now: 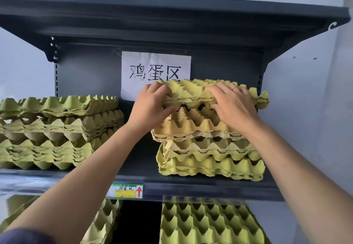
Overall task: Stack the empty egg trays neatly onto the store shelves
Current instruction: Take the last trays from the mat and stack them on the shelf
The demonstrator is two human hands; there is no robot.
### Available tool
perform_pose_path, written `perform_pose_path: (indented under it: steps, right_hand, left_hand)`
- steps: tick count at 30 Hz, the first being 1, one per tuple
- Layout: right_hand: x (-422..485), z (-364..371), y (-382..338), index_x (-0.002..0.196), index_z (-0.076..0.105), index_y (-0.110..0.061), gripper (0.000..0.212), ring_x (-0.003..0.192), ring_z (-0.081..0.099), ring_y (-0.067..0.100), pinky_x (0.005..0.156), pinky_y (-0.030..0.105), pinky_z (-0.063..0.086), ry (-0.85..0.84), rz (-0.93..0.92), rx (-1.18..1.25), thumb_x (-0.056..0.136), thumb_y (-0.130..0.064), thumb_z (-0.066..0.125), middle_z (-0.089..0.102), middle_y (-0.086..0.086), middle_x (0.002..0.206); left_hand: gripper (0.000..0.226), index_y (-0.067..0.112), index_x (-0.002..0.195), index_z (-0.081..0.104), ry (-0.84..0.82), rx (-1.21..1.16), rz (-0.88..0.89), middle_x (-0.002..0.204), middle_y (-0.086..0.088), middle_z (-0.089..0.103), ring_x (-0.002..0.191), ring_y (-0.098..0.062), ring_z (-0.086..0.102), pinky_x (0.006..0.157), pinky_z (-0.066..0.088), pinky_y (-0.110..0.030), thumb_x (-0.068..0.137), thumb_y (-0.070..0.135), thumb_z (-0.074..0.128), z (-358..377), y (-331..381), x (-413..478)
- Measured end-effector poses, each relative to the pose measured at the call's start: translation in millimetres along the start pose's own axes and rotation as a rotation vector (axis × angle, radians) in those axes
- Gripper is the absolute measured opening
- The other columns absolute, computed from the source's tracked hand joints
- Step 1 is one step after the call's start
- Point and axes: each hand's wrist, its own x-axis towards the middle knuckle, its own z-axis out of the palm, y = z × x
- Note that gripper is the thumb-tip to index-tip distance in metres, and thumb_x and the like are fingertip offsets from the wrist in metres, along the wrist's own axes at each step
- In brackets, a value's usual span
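The egg tray [191, 90] lay over the right stack [210, 159] on the shelf [191, 184], its near edge clear of the stack. Both arms were outstretched. The left hand [152, 106] pinched the near-left corner, and the right hand [233, 104] gripped the front edge, fingers spread on top, thumb beneath. Two stacks stood here, the left stack [57, 129] well apart; one paper sign [152, 66] hung behind, one price label [127, 190] below.

The left stack [47, 125] runs off the view's left edge; lower trays [206, 222] are cut at the bottom. The held tray [191, 90] hides a corner of the sign [152, 66]; price label [126, 191] text unreadable.
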Motion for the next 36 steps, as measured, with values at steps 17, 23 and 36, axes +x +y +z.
perform_pose_path:
  steps: [17, 23, 36]
  right_hand:
    - [-8, 7, -36, 0.145, 0.028, -0.037, 0.049, 0.132, 0.038, 0.023, 0.108, 0.044, 0.027, -0.299, 0.017, 0.074, 0.099, -0.032, 0.043, 0.049, -0.004, 0.141]
    - [-7, 16, -45, 0.124, 0.054, -0.029, 0.057, 0.096, 0.055, 0.024, 0.086, 0.043, 0.043, -0.076, -0.030, 0.096, 0.080, 0.007, 0.062, 0.065, -0.001, 0.101]
    - [-16, 12, -52, 0.134, 0.050, -0.025, 0.052, 0.103, 0.056, 0.024, 0.079, 0.041, 0.053, -0.099, -0.032, 0.198, 0.088, 0.000, 0.057, 0.068, 0.000, 0.108]
  left_hand:
    - [0.054, 0.014, 0.111, 0.059, -0.234, -0.144, -0.092, 0.105, 0.002, 0.051, 0.102, -0.028, 0.050, 0.087, 0.042, -0.045, 0.079, 0.054, 0.042, 17, -39, -43]
    - [0.045, 0.013, 0.101, 0.066, -0.138, -0.073, -0.053, 0.114, 0.000, 0.061, 0.106, -0.030, 0.055, 0.088, 0.037, -0.046, 0.083, 0.049, 0.046, 13, -32, -35]
    - [0.033, 0.011, 0.114, 0.058, -0.227, -0.085, -0.106, 0.110, -0.004, 0.055, 0.106, -0.031, 0.047, 0.088, 0.042, -0.044, 0.088, 0.031, 0.061, 13, -37, -43]
